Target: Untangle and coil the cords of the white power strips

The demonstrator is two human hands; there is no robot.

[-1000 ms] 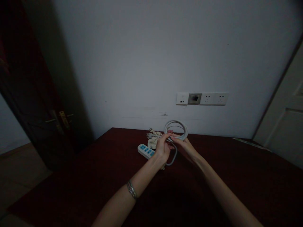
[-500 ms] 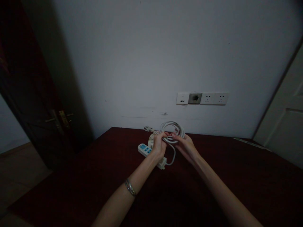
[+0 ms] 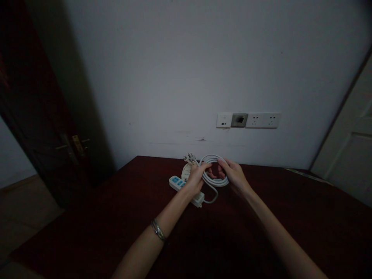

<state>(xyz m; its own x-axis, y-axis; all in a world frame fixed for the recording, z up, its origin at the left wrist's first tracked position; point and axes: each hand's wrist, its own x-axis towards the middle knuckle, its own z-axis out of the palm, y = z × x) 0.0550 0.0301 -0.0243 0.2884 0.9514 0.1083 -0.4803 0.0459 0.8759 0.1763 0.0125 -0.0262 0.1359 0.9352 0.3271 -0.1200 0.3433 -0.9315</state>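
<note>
In the head view, the left hand [image 3: 196, 178] and the right hand [image 3: 236, 177] hold a ring of white power cord [image 3: 217, 183] between them, above the dark red worktop [image 3: 221, 236]. The left hand is clamped on the near-left side of the ring, thumb on top; the right hand grips its right side, with curled fingers showing through the middle. The cord lies in several close loops, and its loose tail bends down to the near end of a power strip [image 3: 198, 199] with blue socket faces, which lies on the worktop, partly hidden by the left hand and forearm. A plug [image 3: 191, 157] stands just beyond the left hand, prongs up, near a cream-coloured bundle [image 3: 186, 170] whose details are too dim to make out.

Compared with a second ago, the hands have drawn apart from one another, and the ring has come down and tipped flatter, so its loops show more plainly. The near end of the strip, then mostly covered, is now in sight. As I judge it, this spreading of the grip helps keep the loops even and gathered, though nothing visible binds them, so they could spring loose if either hand relaxed
</note>
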